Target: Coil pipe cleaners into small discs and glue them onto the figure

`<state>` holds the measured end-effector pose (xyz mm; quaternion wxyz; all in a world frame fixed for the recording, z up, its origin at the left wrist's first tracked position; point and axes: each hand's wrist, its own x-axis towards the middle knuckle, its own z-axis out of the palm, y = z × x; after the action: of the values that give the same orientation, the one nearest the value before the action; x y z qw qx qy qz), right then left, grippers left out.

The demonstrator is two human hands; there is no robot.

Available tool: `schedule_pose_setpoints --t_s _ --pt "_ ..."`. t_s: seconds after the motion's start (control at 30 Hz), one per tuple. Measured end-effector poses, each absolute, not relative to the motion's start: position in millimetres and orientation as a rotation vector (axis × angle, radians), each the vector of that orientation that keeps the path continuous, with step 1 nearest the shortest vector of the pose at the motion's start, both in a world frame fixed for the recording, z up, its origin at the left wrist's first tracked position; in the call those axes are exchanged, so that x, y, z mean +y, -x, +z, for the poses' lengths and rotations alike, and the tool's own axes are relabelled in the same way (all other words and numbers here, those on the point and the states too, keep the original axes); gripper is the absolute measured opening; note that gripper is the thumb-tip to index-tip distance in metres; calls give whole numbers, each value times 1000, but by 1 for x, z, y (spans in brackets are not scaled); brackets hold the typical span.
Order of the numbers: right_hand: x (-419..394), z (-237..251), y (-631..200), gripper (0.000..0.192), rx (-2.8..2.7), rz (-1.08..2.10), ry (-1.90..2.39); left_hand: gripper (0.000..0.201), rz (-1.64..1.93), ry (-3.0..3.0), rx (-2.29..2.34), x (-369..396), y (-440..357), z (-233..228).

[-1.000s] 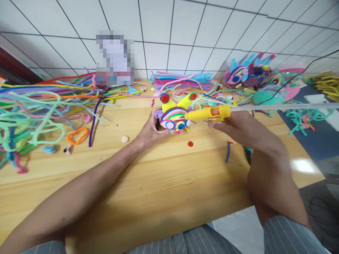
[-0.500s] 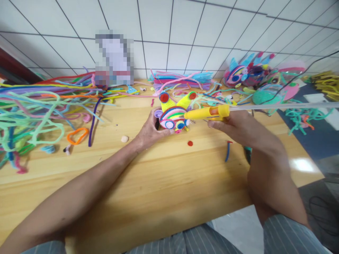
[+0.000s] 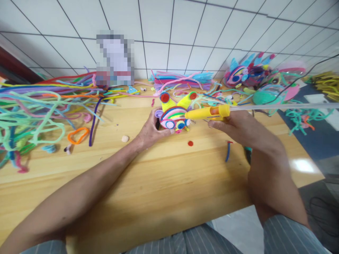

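Observation:
My left hand [image 3: 148,131] grips a small multicoloured pipe-cleaner figure [image 3: 173,116] with yellow ears tipped by red discs, holding it on the wooden table [image 3: 159,176]. My right hand [image 3: 235,127] holds a yellow glue gun [image 3: 208,113] level, with its nozzle touching the figure's right side. A clear glue stick [image 3: 280,106] sticks out of the gun's back toward the right edge of view.
Loose pipe cleaners [image 3: 34,109] lie heaped at the left. A bundle of pink and blue stems [image 3: 182,80] sits against the tiled wall. Finished colourful figures [image 3: 251,76] stand at back right. A red disc [image 3: 190,143] and a blue stem [image 3: 227,151] lie near my hands.

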<state>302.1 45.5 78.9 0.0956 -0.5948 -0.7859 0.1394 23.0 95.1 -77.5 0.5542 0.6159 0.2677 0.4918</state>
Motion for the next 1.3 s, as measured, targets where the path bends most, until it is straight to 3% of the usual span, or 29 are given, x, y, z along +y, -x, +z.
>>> schedule_pose_setpoints --t_s 0.3,1.3 --pt "45 80 -300 32 -2333 413 1778 85 1163 -1450 630 94 -24 -72" --pt "45 79 -299 31 -2321 373 1773 82 1160 -1460 619 94 -26 -73"
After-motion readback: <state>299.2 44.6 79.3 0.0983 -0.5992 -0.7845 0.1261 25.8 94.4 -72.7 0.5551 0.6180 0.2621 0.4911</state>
